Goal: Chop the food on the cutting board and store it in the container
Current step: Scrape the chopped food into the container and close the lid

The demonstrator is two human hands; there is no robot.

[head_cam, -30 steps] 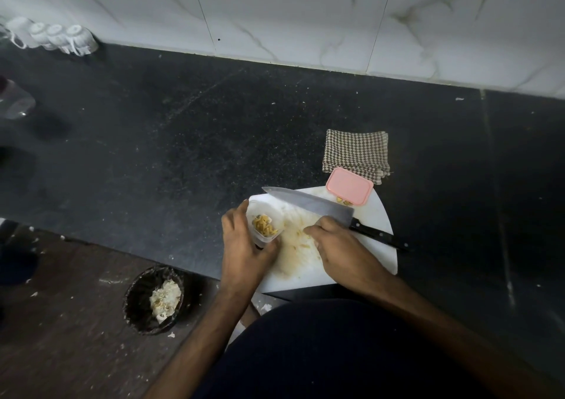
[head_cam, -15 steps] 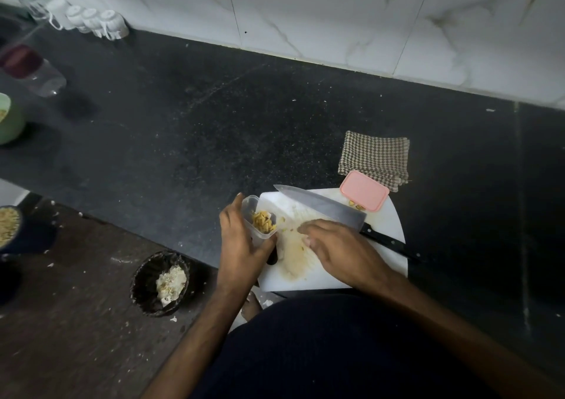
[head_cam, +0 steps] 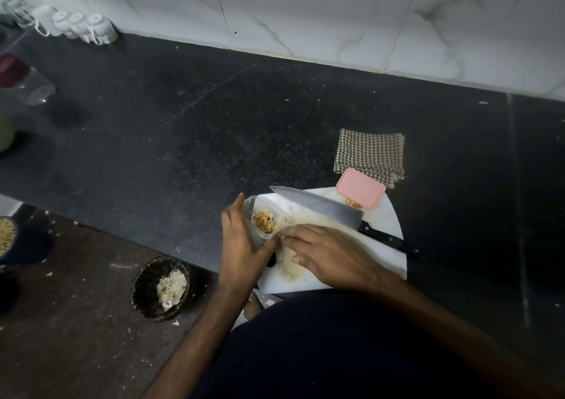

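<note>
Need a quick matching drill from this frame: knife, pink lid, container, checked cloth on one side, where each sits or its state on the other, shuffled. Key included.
Things:
1. knife
2. pink lid
3. container
4. checked cloth

Places or states:
A. on the black counter, beyond the board
B. held tilted in the left hand, chopped food inside
C. lying flat across the cutting board, nobody holding it
D. at the board's far edge, off the container

Pairs: 1-C, 2-D, 3-B, 4-A
</note>
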